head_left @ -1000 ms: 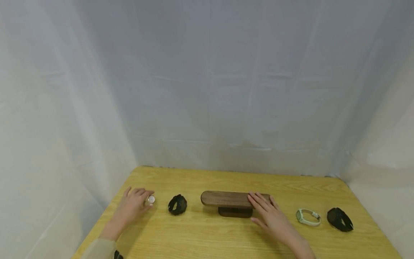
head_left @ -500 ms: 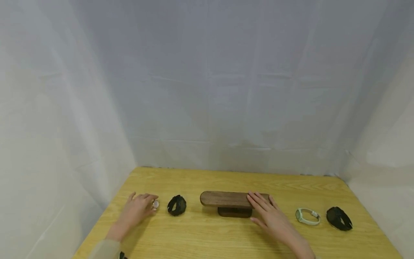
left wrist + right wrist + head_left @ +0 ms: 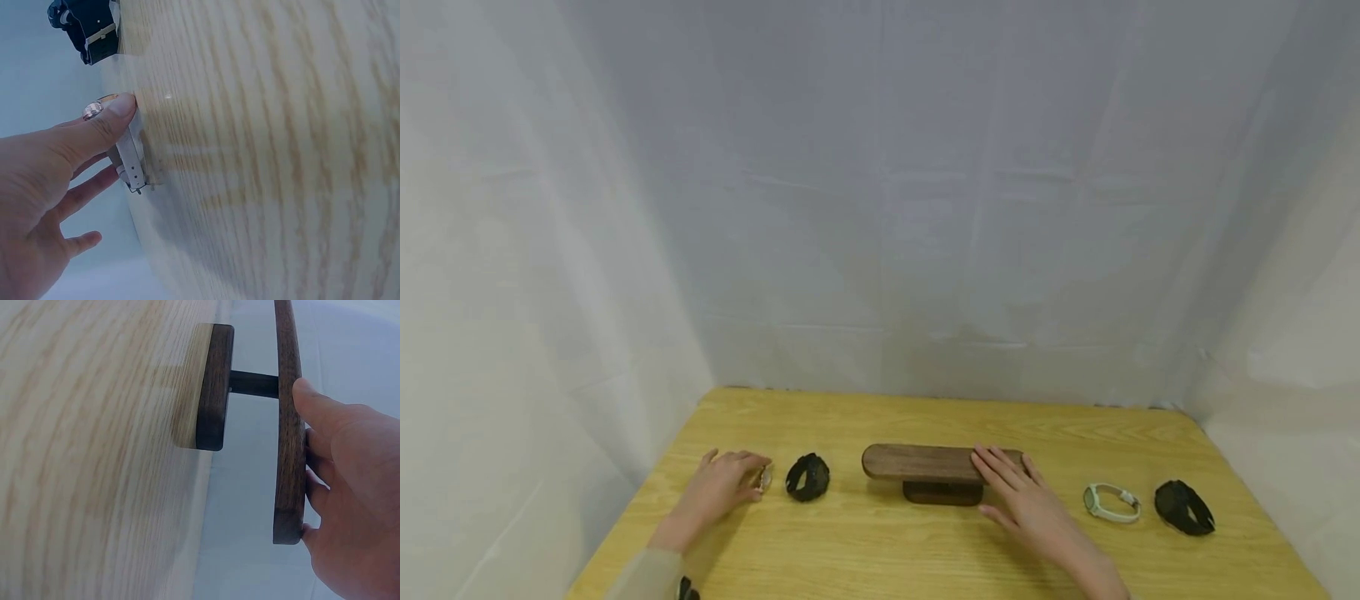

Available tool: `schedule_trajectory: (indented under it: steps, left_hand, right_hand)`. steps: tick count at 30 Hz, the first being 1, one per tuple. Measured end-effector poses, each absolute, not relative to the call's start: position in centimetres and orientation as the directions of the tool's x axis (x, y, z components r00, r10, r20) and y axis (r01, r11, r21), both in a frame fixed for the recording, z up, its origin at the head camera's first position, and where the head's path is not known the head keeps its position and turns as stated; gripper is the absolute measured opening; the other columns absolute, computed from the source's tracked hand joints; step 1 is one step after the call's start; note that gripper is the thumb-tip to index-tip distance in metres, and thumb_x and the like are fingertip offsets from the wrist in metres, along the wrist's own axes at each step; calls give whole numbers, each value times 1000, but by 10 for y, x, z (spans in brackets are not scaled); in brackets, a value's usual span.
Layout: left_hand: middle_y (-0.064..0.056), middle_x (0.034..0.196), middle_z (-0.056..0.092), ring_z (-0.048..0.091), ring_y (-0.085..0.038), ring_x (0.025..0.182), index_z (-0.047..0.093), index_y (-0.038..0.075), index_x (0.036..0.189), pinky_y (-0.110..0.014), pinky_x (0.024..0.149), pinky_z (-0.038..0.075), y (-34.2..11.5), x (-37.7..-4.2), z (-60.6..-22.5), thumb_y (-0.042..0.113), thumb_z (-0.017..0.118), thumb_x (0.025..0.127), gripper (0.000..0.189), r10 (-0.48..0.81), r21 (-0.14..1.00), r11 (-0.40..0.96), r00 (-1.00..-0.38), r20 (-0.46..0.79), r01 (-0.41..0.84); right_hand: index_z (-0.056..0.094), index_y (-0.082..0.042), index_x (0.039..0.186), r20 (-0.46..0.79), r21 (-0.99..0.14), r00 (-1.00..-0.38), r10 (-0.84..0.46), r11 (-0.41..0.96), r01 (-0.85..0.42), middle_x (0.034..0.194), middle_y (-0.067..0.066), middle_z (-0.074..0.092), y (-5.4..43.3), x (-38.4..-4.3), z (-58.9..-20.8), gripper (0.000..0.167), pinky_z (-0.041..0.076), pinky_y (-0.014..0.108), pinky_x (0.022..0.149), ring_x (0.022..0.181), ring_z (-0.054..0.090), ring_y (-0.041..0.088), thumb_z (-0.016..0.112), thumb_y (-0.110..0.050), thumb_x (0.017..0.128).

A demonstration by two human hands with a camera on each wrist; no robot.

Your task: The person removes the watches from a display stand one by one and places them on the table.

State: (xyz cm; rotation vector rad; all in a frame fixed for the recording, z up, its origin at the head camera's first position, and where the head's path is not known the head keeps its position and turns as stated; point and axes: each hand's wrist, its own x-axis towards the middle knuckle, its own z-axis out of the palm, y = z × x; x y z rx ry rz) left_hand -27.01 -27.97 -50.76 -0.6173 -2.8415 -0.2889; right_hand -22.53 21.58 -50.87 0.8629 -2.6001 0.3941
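Observation:
At the table's left, my left hand point(image 3: 711, 493) pinches a small wristwatch point(image 3: 765, 479) between thumb and fingers. The left wrist view shows its pale strap point(image 3: 129, 157) hanging at the tabletop and its shiny rose-gold case point(image 3: 94, 110) at the thumb; the fingers partly hide it. A dark wooden T-shaped stand point(image 3: 917, 461) stands mid-table, its rounded bar on a short post above a block base point(image 3: 214, 390). My right hand point(image 3: 1026, 504) rests on the bar's right end, fingers extended across the top and thumb at the near edge.
A black watch point(image 3: 808, 477) lies between my left hand and the stand. To the right of my right hand are a pale green watch point(image 3: 1112, 504) and another black watch point(image 3: 1184, 507). White sheeting point(image 3: 880, 250) encloses the wooden table point(image 3: 850, 558) at back and sides.
My left hand has moved a little right with the wristwatch, nearer the black watch. The wristwatch's dial has turned from facing the head camera to nearly edge-on. My right hand stays on the stand.

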Motion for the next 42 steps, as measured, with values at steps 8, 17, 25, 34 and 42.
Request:
schedule_trajectory:
  steps: [8, 17, 25, 34, 42]
  left_hand:
    - [-15, 122, 71, 66, -37, 112, 69, 6, 127, -79, 103, 33, -282, -270, -507, 28, 88, 70, 64, 388, 162, 890, -894, 223, 427]
    - [-13, 120, 72, 68, -36, 109, 69, 7, 126, -80, 101, 35, -284, -268, -507, 31, 86, 72, 61, 425, 136, 872, -865, 267, 470]
    - [-13, 121, 72, 67, -37, 111, 68, 7, 128, -79, 102, 34, -283, -265, -505, 30, 85, 75, 60, 412, 146, 882, -883, 223, 448]
    - [-16, 127, 69, 63, -42, 116, 66, 6, 131, -79, 103, 34, -285, -264, -508, 32, 84, 79, 61, 404, 156, 881, -881, 246, 448]
    - [-17, 130, 67, 61, -42, 118, 66, 6, 131, -78, 104, 34, -284, -264, -510, 30, 82, 84, 55, 388, 142, 887, -876, 288, 440]
  right_hand:
    - [41, -8, 155, 410, -160, -756, -510, 776, -610, 161, 7, 37, 217, -225, -512, 75, 32, 69, 113, 145, 40, 34, 76, -27, 92]
    - [42, -7, 154, 411, -183, -765, -497, 777, -603, 160, 8, 39, 215, -223, -508, 75, 30, 71, 112, 145, 40, 35, 77, -26, 91]
    - [44, -7, 153, 425, -182, -762, -489, 778, -601, 159, 7, 42, 213, -222, -506, 75, 32, 70, 110, 143, 42, 35, 78, -25, 89]
    - [42, -9, 155, 418, -193, -767, -487, 777, -599, 159, 9, 42, 213, -222, -506, 76, 31, 70, 111, 142, 42, 37, 78, -26, 89]
    - [42, -8, 155, 403, -199, -778, -482, 783, -589, 160, 8, 40, 213, -222, -506, 76, 28, 69, 114, 145, 39, 34, 77, -26, 90]
